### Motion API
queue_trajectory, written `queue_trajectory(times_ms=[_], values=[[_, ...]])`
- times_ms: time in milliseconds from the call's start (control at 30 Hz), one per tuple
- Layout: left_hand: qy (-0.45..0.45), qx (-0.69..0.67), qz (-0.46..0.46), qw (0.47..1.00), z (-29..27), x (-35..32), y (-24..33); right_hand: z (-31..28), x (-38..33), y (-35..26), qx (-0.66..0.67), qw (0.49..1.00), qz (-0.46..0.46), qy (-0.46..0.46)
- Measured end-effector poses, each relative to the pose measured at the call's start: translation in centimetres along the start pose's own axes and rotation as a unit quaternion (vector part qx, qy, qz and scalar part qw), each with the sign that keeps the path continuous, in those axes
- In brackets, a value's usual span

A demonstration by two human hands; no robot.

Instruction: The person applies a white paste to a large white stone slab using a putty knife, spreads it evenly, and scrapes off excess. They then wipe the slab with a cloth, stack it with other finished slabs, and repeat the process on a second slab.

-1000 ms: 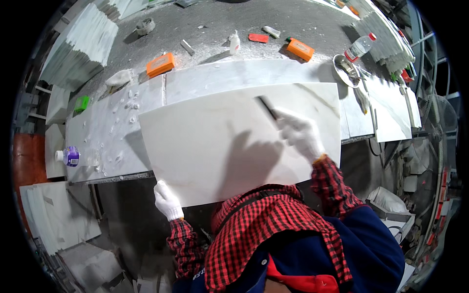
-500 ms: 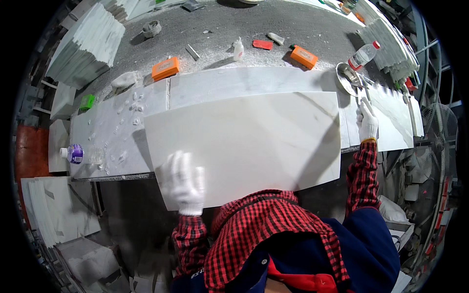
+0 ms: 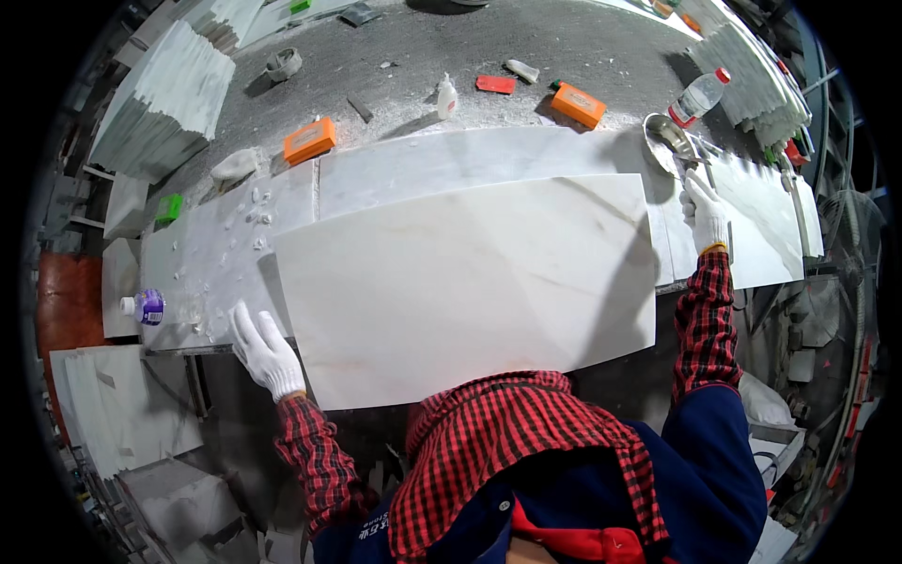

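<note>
A large white slab with faint veins [image 3: 470,282] lies across the bench's front edge, its near side overhanging. My left hand [image 3: 265,355], in a white glove, is open beside the slab's left edge, fingers stretched and holding nothing. My right hand [image 3: 705,214], also gloved, is at the right of the slab, just below a metal bowl [image 3: 660,155]. Its fingers look partly curled, close to slim metal tools beside the bowl; what they grip is hidden.
Orange boxes [image 3: 310,141], a small white squeeze bottle [image 3: 446,97] and a red flat piece [image 3: 495,85] sit beyond the slab. A red-capped bottle [image 3: 700,98] stands right. Stacked tiles [image 3: 169,99] rise far left; a purple-labelled bottle [image 3: 147,306] lies nearer.
My left hand has moved left off the slab's surface to beside its left edge. My right hand has shifted slightly, staying by the bowl. The whole view has tilted a little.
</note>
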State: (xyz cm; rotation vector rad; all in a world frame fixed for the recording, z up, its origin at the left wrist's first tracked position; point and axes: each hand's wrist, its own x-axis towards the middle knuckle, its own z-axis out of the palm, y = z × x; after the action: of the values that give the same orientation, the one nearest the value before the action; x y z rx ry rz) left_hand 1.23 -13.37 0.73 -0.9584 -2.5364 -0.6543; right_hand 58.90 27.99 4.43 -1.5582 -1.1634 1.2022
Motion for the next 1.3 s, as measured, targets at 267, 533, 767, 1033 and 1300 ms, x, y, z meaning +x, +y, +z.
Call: queue_trajectory(times_ms=[267,533,767,1033,1300], values=[[-0.147,-0.108,0.303,0.935,0.4,-1.5,13.5,2.1,0.1,0.1,0.036,0.999,-0.011,0.024],[-0.243,-0.103,0.453,0.852,3.9,-0.3,21.8,1.0,1.0,0.7,0.006,1.0,-0.004,0.013],[-0.217,-0.092,0.465,0.853,3.9,0.7,22.2,1.1,0.7,0.6,0.01,1.0,-0.017,0.002],[-0.277,-0.115,0.441,0.846,3.1,-0.2,23.7,0.9,0.5,-1.5,-0.008,1.0,-0.005,0.007],[-0.281,-0.191,0.441,0.831,4.2,-0.4,23.0,1.0,1.4,-1.2,-0.045,0.999,0.009,-0.006]])
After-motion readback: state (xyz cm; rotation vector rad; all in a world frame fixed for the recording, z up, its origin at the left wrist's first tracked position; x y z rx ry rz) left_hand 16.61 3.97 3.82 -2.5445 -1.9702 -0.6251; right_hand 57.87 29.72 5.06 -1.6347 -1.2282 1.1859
